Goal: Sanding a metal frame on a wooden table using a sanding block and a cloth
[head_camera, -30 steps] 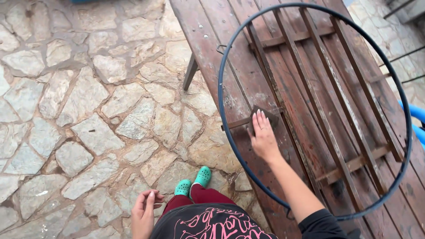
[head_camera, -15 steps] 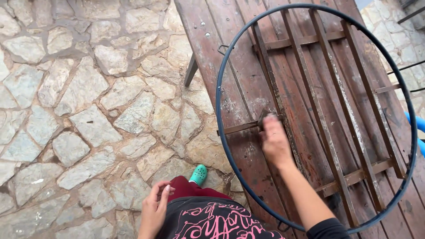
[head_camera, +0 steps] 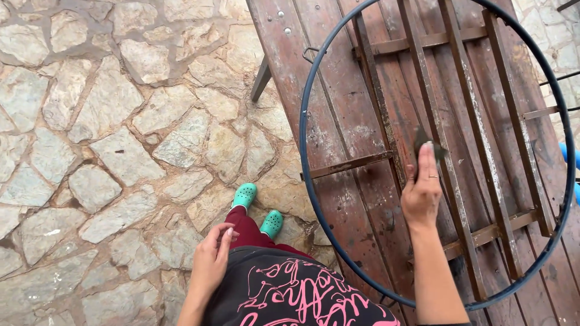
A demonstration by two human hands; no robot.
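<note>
A round metal frame with a dark blue rim (head_camera: 304,151) and rusty brown cross bars (head_camera: 350,164) lies flat on a worn reddish wooden table (head_camera: 290,54). My right hand (head_camera: 423,193) rests on one long bar near the frame's middle. Its fingers press a small dark pad (head_camera: 423,140) against that bar. My left hand (head_camera: 212,259) hangs by my thigh beside the black top with pink print. It holds nothing and its fingers are loosely extended.
Irregular stone paving (head_camera: 109,121) covers the ground left of the table. My feet in green clogs (head_camera: 244,195) stand by the table's edge. A table leg (head_camera: 261,78) slants to the ground. Something blue (head_camera: 571,157) shows at the right edge.
My right hand has slid from the short cross bar to the right and farther away along a long bar, with the dark pad under its fingers. My left hand stays by my thigh.
</note>
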